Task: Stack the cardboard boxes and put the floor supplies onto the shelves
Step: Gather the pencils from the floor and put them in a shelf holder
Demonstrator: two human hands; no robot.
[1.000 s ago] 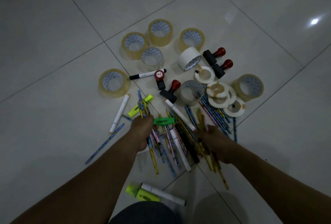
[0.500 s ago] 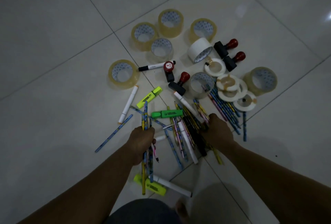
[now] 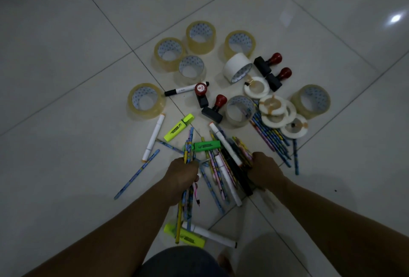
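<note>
The left hand [image 3: 182, 175] clenches a bundle of pencils [image 3: 186, 206], held upright just above the tiled floor [image 3: 66, 144]. The right hand [image 3: 264, 170] curls round a second bunch [image 3: 242, 154] at the edge of the marker pile [image 3: 223, 166], with the tape rolls [image 3: 200, 36] lying beyond it.

The left hand [image 3: 183, 173] has drawn a bundle of thin patterned pencils [image 3: 187, 201] from the scattered stationery pile [image 3: 223, 166]; the right hand [image 3: 264, 171] has regripped that pile's edge.
</note>
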